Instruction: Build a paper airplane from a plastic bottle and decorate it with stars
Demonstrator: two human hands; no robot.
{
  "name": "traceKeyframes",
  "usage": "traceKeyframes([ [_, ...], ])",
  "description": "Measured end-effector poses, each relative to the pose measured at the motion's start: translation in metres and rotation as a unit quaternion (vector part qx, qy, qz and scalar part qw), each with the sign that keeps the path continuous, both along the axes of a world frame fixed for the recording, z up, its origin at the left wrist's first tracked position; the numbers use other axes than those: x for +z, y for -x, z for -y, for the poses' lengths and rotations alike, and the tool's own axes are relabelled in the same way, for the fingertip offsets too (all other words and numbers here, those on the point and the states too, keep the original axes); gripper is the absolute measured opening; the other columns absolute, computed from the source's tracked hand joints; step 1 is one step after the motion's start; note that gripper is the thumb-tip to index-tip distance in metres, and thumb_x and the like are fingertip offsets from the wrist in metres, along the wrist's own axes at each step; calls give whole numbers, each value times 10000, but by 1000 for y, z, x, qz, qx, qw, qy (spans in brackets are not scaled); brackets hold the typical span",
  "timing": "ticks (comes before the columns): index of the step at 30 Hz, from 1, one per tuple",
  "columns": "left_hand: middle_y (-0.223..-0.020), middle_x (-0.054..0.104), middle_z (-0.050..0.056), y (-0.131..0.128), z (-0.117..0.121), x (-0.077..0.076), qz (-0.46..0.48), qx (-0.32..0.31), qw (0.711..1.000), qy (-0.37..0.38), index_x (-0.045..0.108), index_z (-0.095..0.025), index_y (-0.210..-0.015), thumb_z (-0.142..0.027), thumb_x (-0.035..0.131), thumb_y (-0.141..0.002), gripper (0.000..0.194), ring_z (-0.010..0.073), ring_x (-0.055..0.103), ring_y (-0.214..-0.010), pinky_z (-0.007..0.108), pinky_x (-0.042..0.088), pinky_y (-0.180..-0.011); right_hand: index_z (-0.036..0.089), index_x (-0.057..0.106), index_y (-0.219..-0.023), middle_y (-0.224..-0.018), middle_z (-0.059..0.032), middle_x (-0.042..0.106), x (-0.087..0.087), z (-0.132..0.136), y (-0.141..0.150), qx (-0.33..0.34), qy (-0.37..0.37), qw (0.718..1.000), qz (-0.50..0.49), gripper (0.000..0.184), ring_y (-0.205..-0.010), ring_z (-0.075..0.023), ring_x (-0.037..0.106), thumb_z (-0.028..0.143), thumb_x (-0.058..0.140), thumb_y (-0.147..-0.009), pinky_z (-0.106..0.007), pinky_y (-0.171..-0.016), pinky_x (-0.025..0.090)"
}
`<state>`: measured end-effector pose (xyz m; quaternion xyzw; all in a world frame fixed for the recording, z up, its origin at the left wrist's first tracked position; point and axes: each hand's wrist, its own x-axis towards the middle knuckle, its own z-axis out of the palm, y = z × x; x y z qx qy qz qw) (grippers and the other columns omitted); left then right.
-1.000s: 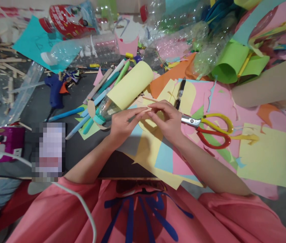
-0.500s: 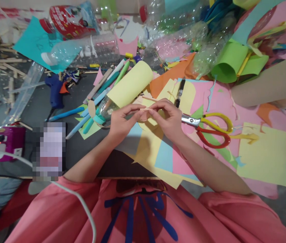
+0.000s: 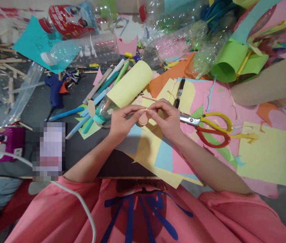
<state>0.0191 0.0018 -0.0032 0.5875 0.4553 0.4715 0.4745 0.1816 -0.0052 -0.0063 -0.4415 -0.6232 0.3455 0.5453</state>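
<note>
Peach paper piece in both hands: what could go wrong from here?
The peach paper piece might crease or slip, since the left hand and right hand pinch it near its upper edge. The scissors lie close beside the right hand, so a sideways move could knock them.

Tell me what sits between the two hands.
In the head view, a small rounded pinkish piece lies between the left hand and the right hand, both pinching its top edge.

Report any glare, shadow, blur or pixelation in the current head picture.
Head view: glints speckle the white-capped bottle; a soft shadow darkens the yellow paper; pixelation masks the phone; the peach cutout between left hand and right hand looks slightly soft.
</note>
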Motion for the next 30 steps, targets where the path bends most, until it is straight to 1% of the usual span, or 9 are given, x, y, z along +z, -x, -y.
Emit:
traceKeyframes([
  [5,-868,808,58,-1,0,1,2,3,1000,-11,806,-178,-848,-415,769,-822,242,186,773,-806,262,635,-762,238,647,-769,-726,38,641,-1,-1,0,0,-40,999,9,128,-684,-133,565,176,637,-880,-309,-670,467],
  [8,-834,797,44,-1,0,2,1,4,1000,-20,788,-179,-818,-370,758,-821,194,162,764,-758,231,623,-714,235,634,-762,-715,43,632,-2,-1,0,1,-56,998,21,142,-671,-128,558,158,621,-880,-303,-661,455],
  [12,-793,763,21,-1,1,2,-9,1,1000,-22,741,-178,-789,-375,757,-810,198,130,736,-666,198,592,-614,232,613,-747,-701,38,606,-2,-1,0,7,-42,998,45,148,-664,-134,539,193,617,-890,-314,-667,454],
  [18,-694,711,1,-2,-1,5,-5,-2,1000,16,695,-171,-732,-409,756,-802,256,112,676,-564,200,547,-533,232,615,-766,-703,44,615,-3,0,0,8,-42,998,37,163,-660,-122,550,229,616,-928,-292,-653,456],
  [21,-662,691,-5,-2,-2,5,4,-10,1000,28,684,-171,-718,-425,767,-782,275,104,643,-542,203,525,-527,226,607,-754,-700,40,611,-3,0,0,9,-29,999,38,188,-658,-120,549,253,608,-940,-289,-652,457],
  [23,-669,690,-3,-2,-2,4,6,-17,1000,23,686,-172,-717,-416,755,-784,262,96,620,-543,204,511,-534,221,600,-741,-693,39,601,-4,-1,-1,11,-19,999,31,205,-659,-119,549,264,610,-941,-287,-653,460],
  [27,-666,674,-2,-1,-3,2,-18,-15,1000,-20,713,-175,-724,-360,723,-806,202,81,558,-553,205,461,-542,216,613,-740,-687,37,614,-4,-1,-1,15,5,1000,3,234,-641,-112,553,331,632,-944,-279,-630,467],
  [30,-652,652,-9,0,-5,-1,3,-2,1000,-21,706,-178,-725,-382,747,-811,225,80,547,-564,202,448,-537,229,659,-826,-713,35,647,-3,2,0,-1,23,999,-26,250,-639,-109,595,414,589,-978,-281,-634,498],
])
